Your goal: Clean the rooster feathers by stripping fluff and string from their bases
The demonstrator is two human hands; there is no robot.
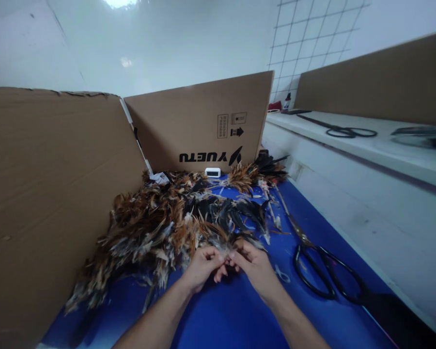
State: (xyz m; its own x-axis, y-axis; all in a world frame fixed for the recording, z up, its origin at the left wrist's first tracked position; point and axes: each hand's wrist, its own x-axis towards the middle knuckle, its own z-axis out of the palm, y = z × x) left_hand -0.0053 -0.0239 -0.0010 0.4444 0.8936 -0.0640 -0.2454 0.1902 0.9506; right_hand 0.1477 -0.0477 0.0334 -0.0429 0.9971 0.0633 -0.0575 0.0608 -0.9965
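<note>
At far left, a tall brown cardboard panel [51, 194] stands beside the blue counter [218, 320]. Against it lies a broad heap of loose feathers [141, 232], russet and dark brown with pale, downy ends. A crumpled white scrap [160, 178] rests at the heap's far edge. Behind, a second cardboard panel [199, 121] bears the printed word YUETU, upside down; a small white device with a dark display [212, 172] sits at its foot.

At centre, the left hand [203, 266] and right hand [250, 264] meet over the near edge of the feathers. The fingers of both are drawn together, thumbs against forefingers, pinching a greyish feather tuft [224, 246] between the two hands. Just beyond it are curved black feathers [232, 211] and, farther back, a brown feather bundle [241, 177].

Right of the right hand lie a small translucent loop [282, 275] and large scissors [305, 242], black handles nearest the viewer, blades directed away. Farther right, a white ledge [403, 145] carries a small dark bottle [287, 103] and a second pair of scissors [345, 131], with another cardboard panel [378, 77] upright behind.
</note>
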